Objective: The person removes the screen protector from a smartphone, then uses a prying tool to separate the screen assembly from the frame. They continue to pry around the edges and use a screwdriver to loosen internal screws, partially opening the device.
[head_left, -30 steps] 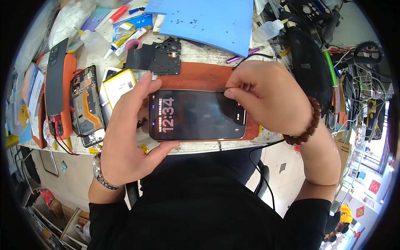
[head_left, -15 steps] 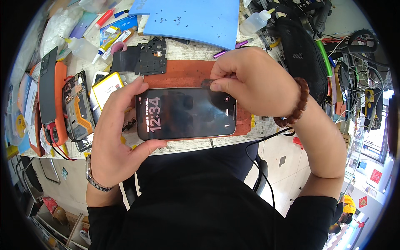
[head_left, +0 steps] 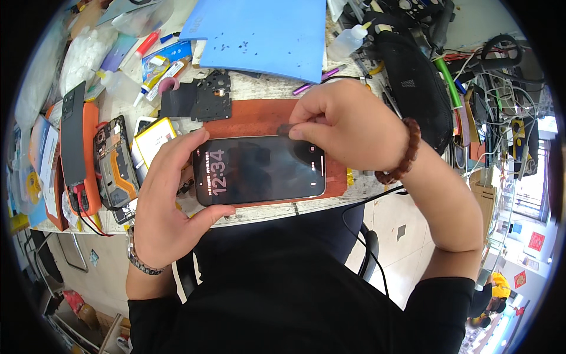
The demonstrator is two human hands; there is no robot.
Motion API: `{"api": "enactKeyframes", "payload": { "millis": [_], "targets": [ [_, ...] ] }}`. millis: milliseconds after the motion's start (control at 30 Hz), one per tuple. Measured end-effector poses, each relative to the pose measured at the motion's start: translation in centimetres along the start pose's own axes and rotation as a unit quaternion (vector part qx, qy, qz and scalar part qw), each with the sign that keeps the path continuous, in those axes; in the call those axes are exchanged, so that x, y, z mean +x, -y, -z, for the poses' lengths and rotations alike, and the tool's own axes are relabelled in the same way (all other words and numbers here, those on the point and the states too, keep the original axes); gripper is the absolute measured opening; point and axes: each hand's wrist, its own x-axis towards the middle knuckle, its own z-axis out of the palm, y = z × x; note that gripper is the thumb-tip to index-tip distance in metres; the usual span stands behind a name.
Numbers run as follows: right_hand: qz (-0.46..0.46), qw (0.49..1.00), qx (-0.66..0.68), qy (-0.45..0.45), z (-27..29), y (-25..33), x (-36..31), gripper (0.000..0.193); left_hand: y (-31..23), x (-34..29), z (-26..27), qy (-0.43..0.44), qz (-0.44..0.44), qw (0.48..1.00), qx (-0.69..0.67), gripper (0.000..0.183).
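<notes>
A smartphone (head_left: 259, 171) with a lit black lock screen lies sideways on a reddish-brown mat (head_left: 253, 112). My left hand (head_left: 168, 197) spans the phone's left end, thumb along the near edge and fingertips at the far left corner, steadying it. Over the far right part of the phone, my right hand (head_left: 348, 127) pinches a small dark, thin piece (head_left: 285, 128) between thumb and fingers. That piece sits against the phone's far long edge; its exact kind is too small to tell, and its right end is hidden by my fingers.
Left of the mat lie an opened phone (head_left: 116, 162), a yellow-edged battery (head_left: 154, 140) and an orange device (head_left: 82, 156) with wires. Beyond the mat are a black phone part (head_left: 209, 97) and a blue pad (head_left: 259, 38). A black pouch (head_left: 415, 88) and tangled cables stand at right.
The whole view has shifted slightly, with the bench sitting a little lower. My hands, the phone and the small dark piece keep nearly the same places relative to each other.
</notes>
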Motion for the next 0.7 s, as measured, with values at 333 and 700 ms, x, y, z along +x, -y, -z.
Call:
{"api": "enactKeyframes", "payload": {
  "millis": [333, 700],
  "targets": [
    [-0.060, 0.912, -0.138, -0.382, 3.7, -7.4, 1.5, 0.075, 0.2, -0.8, -0.7, -0.019, -0.057, 0.998, 0.021, 0.100],
    [0.085, 0.920, 0.215, -0.316, 2.7, -3.4, -2.5, 0.047, 1.0, -1.3, -1.3, -0.042, -0.096, 0.994, 0.006, 0.101]
  ]
}}
